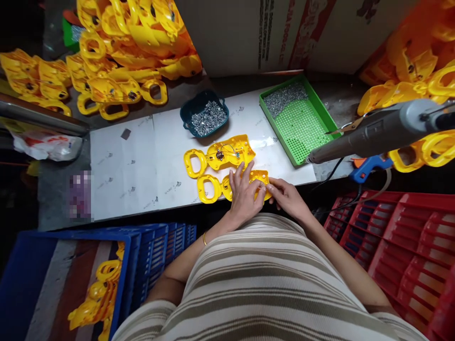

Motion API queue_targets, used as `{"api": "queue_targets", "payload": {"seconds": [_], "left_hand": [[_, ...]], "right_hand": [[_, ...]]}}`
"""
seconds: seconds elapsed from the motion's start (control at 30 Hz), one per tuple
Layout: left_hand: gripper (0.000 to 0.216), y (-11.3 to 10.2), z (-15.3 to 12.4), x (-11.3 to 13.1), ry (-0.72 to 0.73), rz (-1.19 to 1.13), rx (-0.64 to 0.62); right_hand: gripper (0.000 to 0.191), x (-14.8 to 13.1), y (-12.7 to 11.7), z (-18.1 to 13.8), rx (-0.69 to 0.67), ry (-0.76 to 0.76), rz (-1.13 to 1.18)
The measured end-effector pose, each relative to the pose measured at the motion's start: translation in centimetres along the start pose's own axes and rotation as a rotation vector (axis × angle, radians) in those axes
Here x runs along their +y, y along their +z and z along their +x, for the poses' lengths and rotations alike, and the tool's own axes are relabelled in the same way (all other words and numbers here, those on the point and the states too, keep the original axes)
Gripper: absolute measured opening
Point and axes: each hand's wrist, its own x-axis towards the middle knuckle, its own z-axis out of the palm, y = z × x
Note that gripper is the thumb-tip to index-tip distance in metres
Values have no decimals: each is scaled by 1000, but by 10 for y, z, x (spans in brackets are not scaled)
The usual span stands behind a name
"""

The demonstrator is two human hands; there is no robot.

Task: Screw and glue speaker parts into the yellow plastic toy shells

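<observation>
Two yellow plastic shells with loop handles lie on the white board (142, 161). The far shell (220, 155) lies open side up, with wires and a small round part inside. My left hand (244, 192) rests flat on the near shell (213, 187), fingers spread. At the same shell's right end my right hand (287, 196) has its fingertips pinched together against the edge. What the fingers hold there, if anything, is too small to make out.
A dark teal bowl (185, 113) and a green tray (302, 128) hold small screws. Yellow shells are heaped at the back left (117, 61) and right (412, 61). A grey power tool (377, 132) hangs at right above a blue glue gun (369, 166). A blue crate (156, 255) and a red crate (401, 246) flank me.
</observation>
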Motion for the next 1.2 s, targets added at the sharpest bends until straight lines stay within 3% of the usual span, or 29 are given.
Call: {"api": "queue_targets", "payload": {"seconds": [0.13,0.47,0.67,0.83,1.0,1.2], "left_hand": [[15,-3,-8,-3,4,-48,9],[15,-14,-19,-10,52,-62,67],[18,-35,-8,-22,191,-10,26],[38,-49,4,-33,339,-20,-53],[38,-43,15,-41,472,36,-11],[40,-21,29,-51,474,69,4]], "right_hand": [[45,-1,3,0,-53,-17,34],[41,-1,11,-3,-130,-90,243],[44,-4,10,-4,-184,-37,224],[41,-9,6,-4,-263,-10,200],[34,-8,2,-1,-291,-48,176],[35,-8,-2,16,-197,-87,140]]}}
